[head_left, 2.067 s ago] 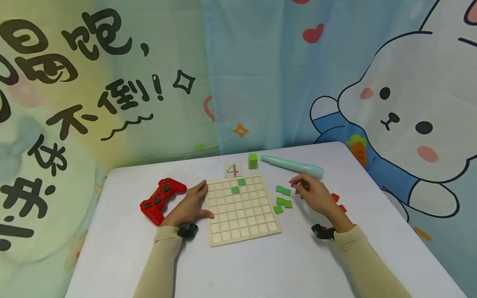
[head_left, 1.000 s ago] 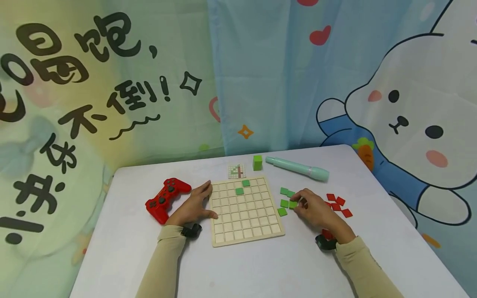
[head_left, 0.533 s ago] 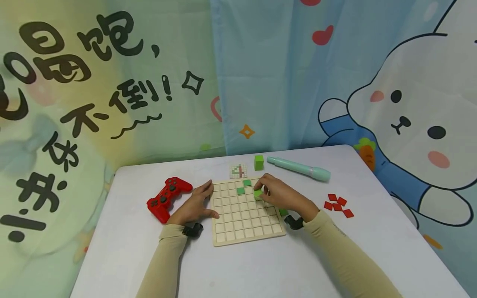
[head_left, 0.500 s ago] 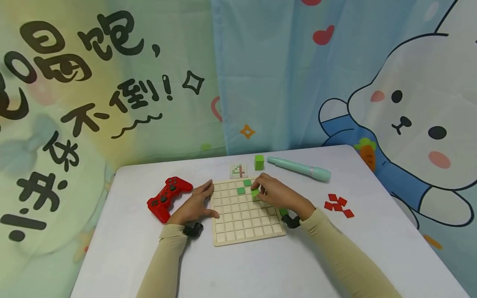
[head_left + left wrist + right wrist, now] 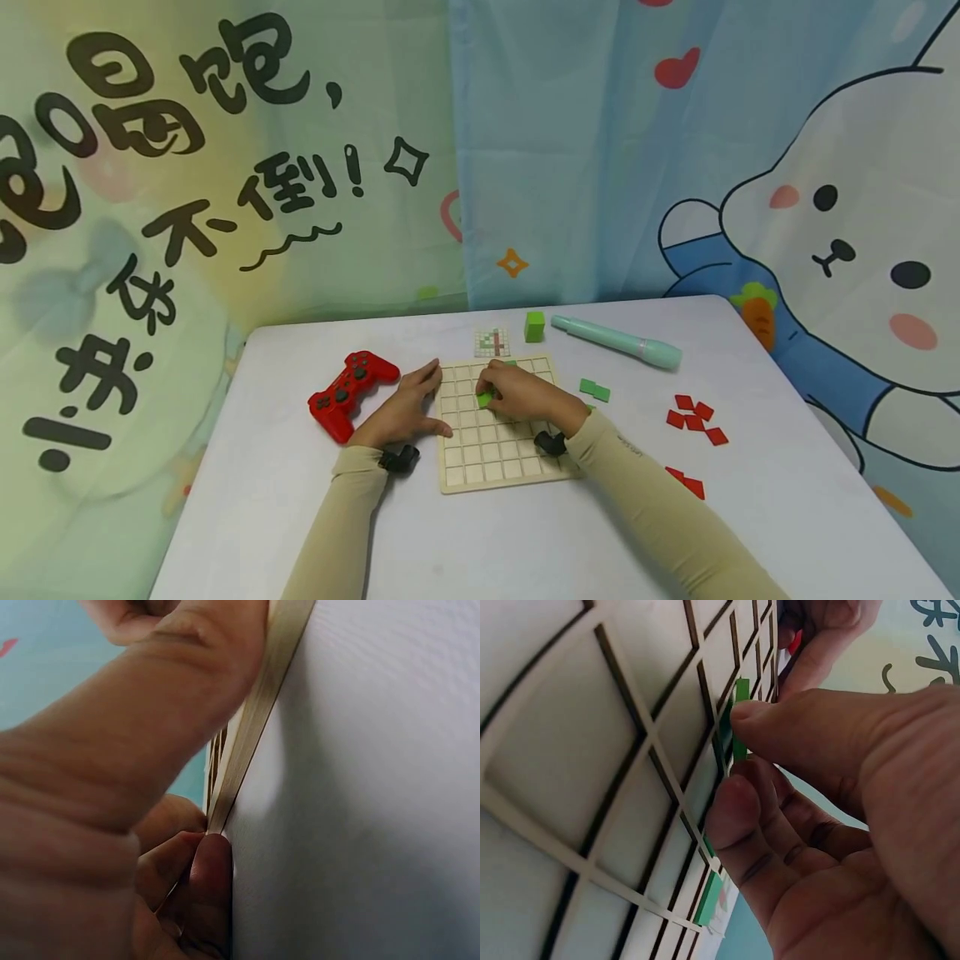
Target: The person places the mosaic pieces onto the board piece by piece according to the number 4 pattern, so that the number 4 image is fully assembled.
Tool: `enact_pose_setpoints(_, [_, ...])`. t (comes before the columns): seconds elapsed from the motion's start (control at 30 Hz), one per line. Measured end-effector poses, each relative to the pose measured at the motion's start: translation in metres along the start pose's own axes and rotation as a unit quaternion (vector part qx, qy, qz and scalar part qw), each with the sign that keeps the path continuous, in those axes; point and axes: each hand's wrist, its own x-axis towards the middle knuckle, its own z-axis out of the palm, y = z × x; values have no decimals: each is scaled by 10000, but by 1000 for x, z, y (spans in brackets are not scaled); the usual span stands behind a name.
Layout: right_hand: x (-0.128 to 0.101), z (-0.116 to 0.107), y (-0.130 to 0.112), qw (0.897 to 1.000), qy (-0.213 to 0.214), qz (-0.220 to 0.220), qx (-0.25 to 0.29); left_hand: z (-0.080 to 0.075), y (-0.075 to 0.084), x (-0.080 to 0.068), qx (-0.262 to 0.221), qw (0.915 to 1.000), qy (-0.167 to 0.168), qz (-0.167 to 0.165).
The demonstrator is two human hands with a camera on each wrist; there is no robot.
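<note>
So, a green tile (image 5: 485, 399) is pinched edge-on between thumb and fingertips of the right hand (image 5: 525, 398), right over the upper-middle cells of the wooden grid board (image 5: 480, 462). The wrist is bent down, the forearm is laid diagonally across the board's near right corner, and the knuckles are arched above the grid. In the right wrist view the tile (image 5: 739, 724) is seen held nearly upright against the lattice, one edge at a cell; whether it's seated can't be told.

The left hand (image 5: 405, 410) is spread flat on the table (image 5: 525, 542) with straight fingers, pressed against the board's left edge, nothing gripped. In the left wrist view the board's thin edge (image 5: 255, 727) is touched by the thumb and a fingertip.

Around the pinch: another green piece (image 5: 512, 363) peeks out just beyond the fingers, mostly hidden. Two loose green tiles (image 5: 595, 388) are left just right of the board, red tiles (image 5: 697, 413) farther right, two more red ones (image 5: 686, 482) nearer the front edge. Beyond the board a small pattern card (image 5: 492, 342), a green cube (image 5: 534, 326) and a mint pen-like tube (image 5: 618, 340) are lined up. A red gamepad (image 5: 351, 393) is parked just left of the left hand.

Free cells are open toward the wrist side of the grip, across all the board's near rows; bare table is open in front too.
</note>
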Motion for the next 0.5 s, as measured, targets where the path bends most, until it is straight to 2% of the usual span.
enact_pose_setpoints(0.5, [3,4,3,9999,66,-29,122,2,-1,2,1,10000,-29,-76])
